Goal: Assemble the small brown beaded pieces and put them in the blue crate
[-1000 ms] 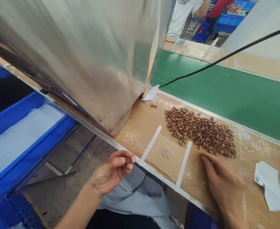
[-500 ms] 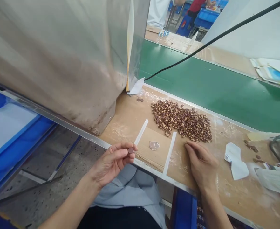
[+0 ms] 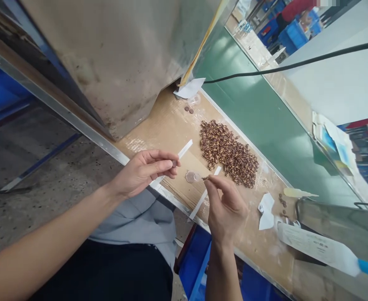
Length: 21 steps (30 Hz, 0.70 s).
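Between the pinched fingers (image 3: 160, 167) of the left hand (image 3: 141, 172) sits a brown disc (image 3: 174, 163); the right hand (image 3: 227, 205) pinches a small piece (image 3: 204, 178), apart from the disc. Beyond the right fingers, a large pile (image 3: 229, 154) lies untouched on the desk (image 3: 161, 125).

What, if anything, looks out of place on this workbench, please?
Two brown discs lie apart from the heap of small brown pieces, near the metal panel, perhaps deliberately; that panel also looks grimy along its lower edge.

passage free between metal panel (image 3: 124, 58) and brown heap (image 3: 227, 152); a black cable (image 3: 315, 60) hangs across the green belt (image 3: 259, 110).
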Tool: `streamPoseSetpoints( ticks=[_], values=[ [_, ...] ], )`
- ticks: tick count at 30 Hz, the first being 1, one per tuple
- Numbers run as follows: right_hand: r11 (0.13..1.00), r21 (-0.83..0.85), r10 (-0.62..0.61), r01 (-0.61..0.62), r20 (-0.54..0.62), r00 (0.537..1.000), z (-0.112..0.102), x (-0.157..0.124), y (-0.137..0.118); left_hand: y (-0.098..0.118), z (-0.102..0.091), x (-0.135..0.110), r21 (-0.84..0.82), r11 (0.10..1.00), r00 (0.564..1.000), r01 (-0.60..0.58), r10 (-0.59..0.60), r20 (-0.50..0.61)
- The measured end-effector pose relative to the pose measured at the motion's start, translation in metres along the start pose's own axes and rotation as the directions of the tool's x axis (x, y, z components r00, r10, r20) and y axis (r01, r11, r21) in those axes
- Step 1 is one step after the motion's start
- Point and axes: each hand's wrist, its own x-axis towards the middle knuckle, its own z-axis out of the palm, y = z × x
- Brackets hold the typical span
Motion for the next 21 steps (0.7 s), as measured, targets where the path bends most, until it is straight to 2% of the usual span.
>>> streamPoseSetpoints(
  ticks=[4, 6, 21],
  values=[
    [0.986, -0.085, -0.145, 0.146, 0.017, 0.989, 0.0064, 0.0036, -0.0021, 0.0016, -0.0003, -0.0018, -0.005, 1.0, 0.999, 0.011, -0.011, 0.034],
    [0.975, -0.126, -0.179, 0.182, 0.03, 0.983, 0.008, 0.0038, -0.0029, 0.0028, 0.0001, -0.0018, -0.003, 1.0, 0.999, 0.015, -0.015, 0.049],
    [0.941, -0.212, -0.258, 0.265, 0.059, 0.964, 0.0117, 0.0036, -0.0058, -0.0002, -0.0004, -0.0023, -0.016, 1.0, 0.997, 0.013, -0.012, 0.078]
  ],
)
